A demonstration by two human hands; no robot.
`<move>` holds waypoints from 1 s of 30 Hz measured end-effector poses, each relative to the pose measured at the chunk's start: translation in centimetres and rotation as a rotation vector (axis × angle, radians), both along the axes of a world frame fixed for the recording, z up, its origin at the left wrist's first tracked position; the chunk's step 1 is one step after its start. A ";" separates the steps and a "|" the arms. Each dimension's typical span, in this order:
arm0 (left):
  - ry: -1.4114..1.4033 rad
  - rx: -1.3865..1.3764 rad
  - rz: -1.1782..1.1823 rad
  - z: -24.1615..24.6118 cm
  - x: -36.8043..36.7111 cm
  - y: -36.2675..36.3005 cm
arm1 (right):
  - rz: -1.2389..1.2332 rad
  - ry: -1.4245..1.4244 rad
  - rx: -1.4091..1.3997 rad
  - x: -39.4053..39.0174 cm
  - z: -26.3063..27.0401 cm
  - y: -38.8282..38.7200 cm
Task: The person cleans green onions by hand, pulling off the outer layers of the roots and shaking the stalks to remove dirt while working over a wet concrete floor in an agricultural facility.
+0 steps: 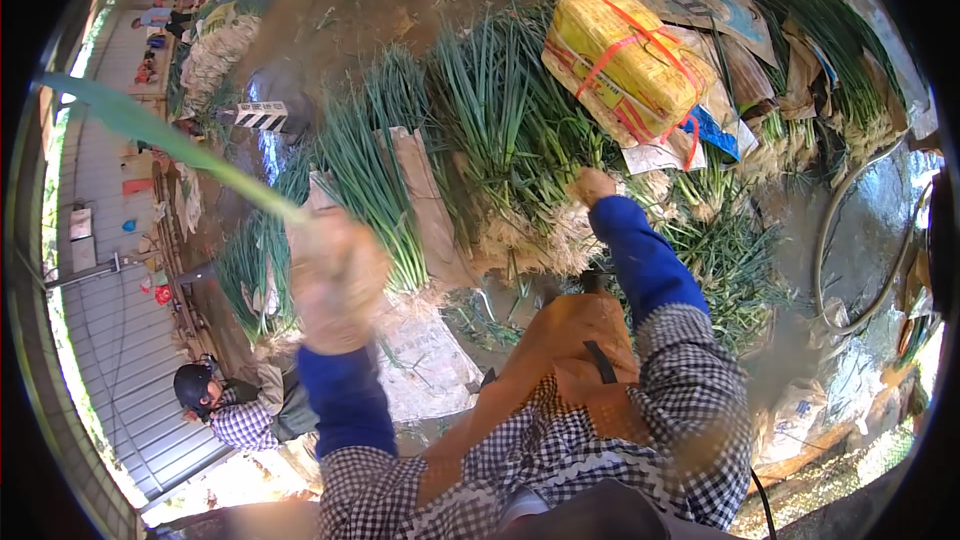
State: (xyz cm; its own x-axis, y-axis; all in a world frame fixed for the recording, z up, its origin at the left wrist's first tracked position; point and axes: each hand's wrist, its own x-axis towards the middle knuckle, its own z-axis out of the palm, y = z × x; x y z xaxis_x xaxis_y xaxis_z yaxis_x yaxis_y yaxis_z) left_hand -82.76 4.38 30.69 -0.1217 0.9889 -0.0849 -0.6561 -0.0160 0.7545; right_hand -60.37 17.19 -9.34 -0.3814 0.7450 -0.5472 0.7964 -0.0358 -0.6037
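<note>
My left hand, blurred and raised close to the camera, is closed around a scallion whose green leaf points to the upper left. My right hand reaches forward to a large heap of scallions. Its fingers are partly hidden among the pale stems, so their grip is unclear. Whitish roots face me at the near end of this heap. Left of it, a neater bundle of scallions lies beside a strip of brown sacking.
A yellow package tied with red twine rests on the heap's right part. Loose green leaves lie to the right, near a hose. A pale sack lies on the wet floor. Another person is at the lower left.
</note>
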 end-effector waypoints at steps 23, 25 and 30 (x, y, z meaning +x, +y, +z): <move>0.194 -0.899 -0.093 -29.6 13.4 -12.6 | -0.642 0.467 -0.368 11.8 16.0 -17.8; 0.152 -0.687 -0.058 -29.2 12.8 -12.5 | -0.163 -0.269 -0.006 17.1 12.6 -16.6; 0.446 -0.545 -0.032 -33.1 13.4 -14.7 | 0.231 0.005 0.014 9.4 5.0 -15.1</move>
